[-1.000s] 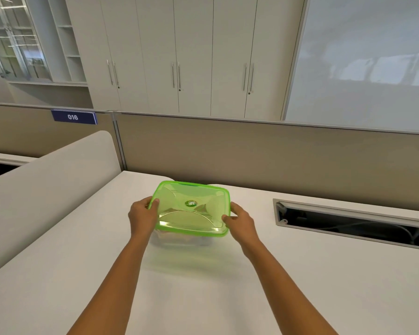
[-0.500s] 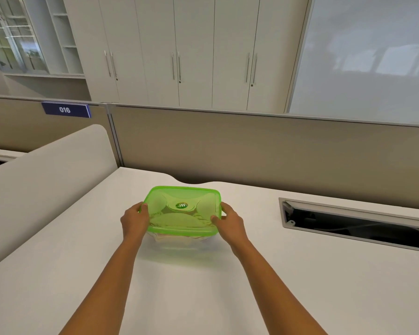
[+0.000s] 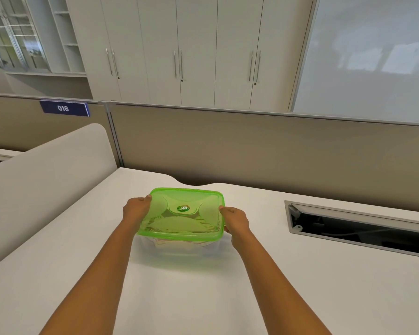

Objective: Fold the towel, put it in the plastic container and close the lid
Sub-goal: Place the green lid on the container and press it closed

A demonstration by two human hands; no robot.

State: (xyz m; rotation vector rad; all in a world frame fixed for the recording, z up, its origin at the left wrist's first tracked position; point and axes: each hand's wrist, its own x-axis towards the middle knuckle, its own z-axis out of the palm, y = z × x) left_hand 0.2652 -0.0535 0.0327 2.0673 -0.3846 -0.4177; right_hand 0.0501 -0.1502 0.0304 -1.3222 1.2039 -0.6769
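Green translucent lid (image 3: 182, 213) seated over the clear plastic container (image 3: 177, 250), near the middle of the white desk (image 3: 300, 298). Folded towel (image 3: 172, 243) already inside, pale folds visible through the near wall and dimly through the lid. Round logo sticker (image 3: 183, 208) at the lid's center.

Left hand (image 3: 137, 209) clamped on the lid's left edge, thumb on top near the far-left corner, fingers curled down the side. Right hand (image 3: 235, 220) grasping the right edge the same way, thumb tip on the rim. Both hands closed on the lid; whether the fingers also catch the container's lip underneath, impossible to tell.

Judged as the last step: pressing the lid shut. Near edge seems to sit level, but no way to confirm the seal has snapped all round. To do it well:

1. Press down with both thumbs together, evenly, so neither side pops up.
2. Work along the rim toward all 4 corners, near ones included.
3. Check that no towel corner is pinched under the rim.
4. Keep the container flat on the desk rather than lifting it.

Further out: open cable tray (image 3: 358, 228) to the right, well apart; beige partition (image 3: 252, 151) behind; blue "016" sign (image 3: 63, 108) at the far left.
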